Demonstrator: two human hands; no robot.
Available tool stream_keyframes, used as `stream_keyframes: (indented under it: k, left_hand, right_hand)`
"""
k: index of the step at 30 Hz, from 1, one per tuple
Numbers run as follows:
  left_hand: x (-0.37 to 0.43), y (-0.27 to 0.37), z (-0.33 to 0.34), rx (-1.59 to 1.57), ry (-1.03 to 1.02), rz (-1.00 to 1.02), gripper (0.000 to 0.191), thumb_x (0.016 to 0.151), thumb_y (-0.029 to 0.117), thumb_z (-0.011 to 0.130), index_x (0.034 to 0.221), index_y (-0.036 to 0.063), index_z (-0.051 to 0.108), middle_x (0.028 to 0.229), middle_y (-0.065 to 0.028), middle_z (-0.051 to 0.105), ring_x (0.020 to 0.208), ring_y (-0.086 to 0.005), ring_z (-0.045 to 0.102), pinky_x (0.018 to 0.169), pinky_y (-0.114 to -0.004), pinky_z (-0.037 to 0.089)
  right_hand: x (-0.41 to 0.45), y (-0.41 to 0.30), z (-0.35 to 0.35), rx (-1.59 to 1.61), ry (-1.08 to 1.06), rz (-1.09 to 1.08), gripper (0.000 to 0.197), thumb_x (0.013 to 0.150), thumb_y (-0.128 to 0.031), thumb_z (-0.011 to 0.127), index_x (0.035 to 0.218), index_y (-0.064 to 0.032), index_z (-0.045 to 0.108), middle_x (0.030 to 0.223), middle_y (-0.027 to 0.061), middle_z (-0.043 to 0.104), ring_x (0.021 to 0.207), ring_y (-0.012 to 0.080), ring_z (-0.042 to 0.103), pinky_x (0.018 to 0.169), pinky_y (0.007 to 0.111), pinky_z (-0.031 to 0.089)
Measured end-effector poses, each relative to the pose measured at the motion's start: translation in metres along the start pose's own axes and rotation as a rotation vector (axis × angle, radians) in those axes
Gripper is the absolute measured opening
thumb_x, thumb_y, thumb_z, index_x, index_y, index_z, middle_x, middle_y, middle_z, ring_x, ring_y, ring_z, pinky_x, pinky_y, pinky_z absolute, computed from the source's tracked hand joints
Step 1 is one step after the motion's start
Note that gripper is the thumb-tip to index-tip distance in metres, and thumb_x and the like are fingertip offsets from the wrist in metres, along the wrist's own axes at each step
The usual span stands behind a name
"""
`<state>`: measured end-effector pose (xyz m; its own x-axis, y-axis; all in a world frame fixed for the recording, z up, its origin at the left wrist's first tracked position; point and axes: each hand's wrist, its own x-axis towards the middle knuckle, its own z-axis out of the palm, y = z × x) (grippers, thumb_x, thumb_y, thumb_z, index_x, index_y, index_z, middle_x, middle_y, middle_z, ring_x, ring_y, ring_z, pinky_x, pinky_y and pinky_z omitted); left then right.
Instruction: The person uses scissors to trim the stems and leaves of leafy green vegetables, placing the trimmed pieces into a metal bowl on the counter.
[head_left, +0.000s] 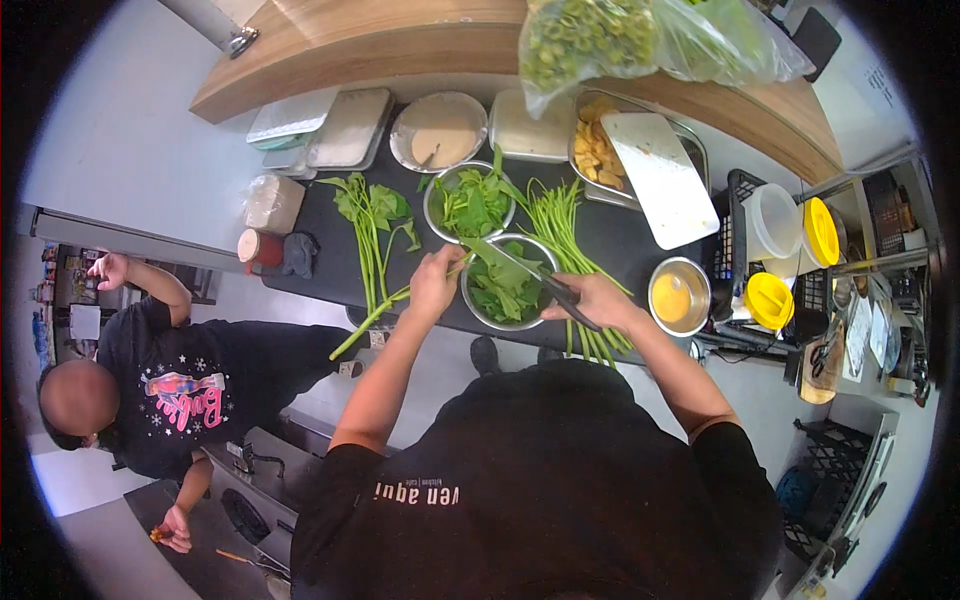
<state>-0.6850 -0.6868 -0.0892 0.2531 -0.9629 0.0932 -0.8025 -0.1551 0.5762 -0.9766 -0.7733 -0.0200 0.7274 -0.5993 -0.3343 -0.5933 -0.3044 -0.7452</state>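
My left hand (433, 286) pinches a leafy green stem (373, 322) whose cut end sticks out to the lower left. My right hand (600, 302) grips a pair of scissors (568, 295) with black handles; their blades lie across a leaf (491, 259) above the nearer metal bowl (553, 260). Cut leaves (510, 296) fill that bowl. Just beyond it, a second metal bowl (427, 212) holds more leaves and short stems (471, 201). Long bare stems (559, 225) lie to the right, partly under my right hand. Leafy stems (367, 240) rest on the left.
On the dark counter (622, 266) stand a bowl of pale batter (450, 135), a tray of fried pieces (596, 154) under a white board (660, 180), and a bowl of yellow liquid (670, 298). Bagged greens (589, 45) hang over the wooden shelf (442, 45). Another person (187, 382) is at left.
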Motion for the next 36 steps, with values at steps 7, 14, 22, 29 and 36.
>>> stream_keyframes:
  k: [7,14,22,29,36]
  left_hand:
    - [-0.028,0.020,0.008,0.039,-0.105,0.018,0.021,0.083,0.011,0.065,0.101,0.0127,0.057,0.091,-0.0066,0.067,0.088,-0.0327,0.062,0.074,-0.045,0.049]
    - [-0.049,0.026,0.014,0.080,-0.146,0.003,0.022,0.081,0.008,0.066,0.100,0.0123,0.058,0.090,-0.0063,0.067,0.087,-0.0313,0.063,0.073,-0.044,0.050]
    - [-0.059,0.028,0.015,0.102,-0.173,-0.035,0.021,0.080,0.008,0.066,0.099,0.0112,0.059,0.091,-0.0065,0.068,0.088,-0.0307,0.064,0.073,-0.043,0.051]
    - [-0.070,0.020,0.018,0.064,-0.172,-0.015,0.021,0.080,0.008,0.066,0.100,0.0097,0.059,0.089,-0.0088,0.069,0.086,-0.0333,0.064,0.073,-0.043,0.051]
    - [-0.045,0.057,0.009,-0.552,-0.064,-0.280,0.020,0.092,0.014,0.057,0.110,0.0074,0.051,0.088,-0.0055,0.064,0.069,-0.0181,0.060,0.062,-0.032,0.048]
  right_hand:
    - [-0.019,0.002,-0.001,-0.003,-0.089,-0.006,0.064,0.072,-0.063,0.070,0.108,-0.0102,0.066,0.074,0.0160,0.065,0.073,0.0337,0.064,0.068,0.040,0.048]
    - [-0.026,0.021,0.014,0.097,-0.118,0.004,0.059,0.075,-0.060,0.070,0.105,-0.0089,0.068,0.066,0.0110,0.063,0.067,0.0239,0.063,0.064,0.036,0.047]
    - [-0.025,0.031,0.024,0.233,-0.196,0.087,0.054,0.077,-0.056,0.070,0.104,-0.0093,0.070,0.062,0.0046,0.063,0.061,0.0147,0.062,0.058,0.032,0.045]
    - [-0.025,0.025,0.023,0.271,-0.286,0.206,0.054,0.079,-0.054,0.070,0.106,-0.0072,0.069,0.059,0.0055,0.063,0.049,0.0093,0.057,0.043,0.024,0.041]
    - [-0.025,0.035,0.031,0.565,-0.153,0.188,0.062,0.078,-0.041,0.076,0.123,-0.0037,0.057,0.080,0.0081,0.068,0.060,0.0094,0.062,0.044,0.022,0.043]
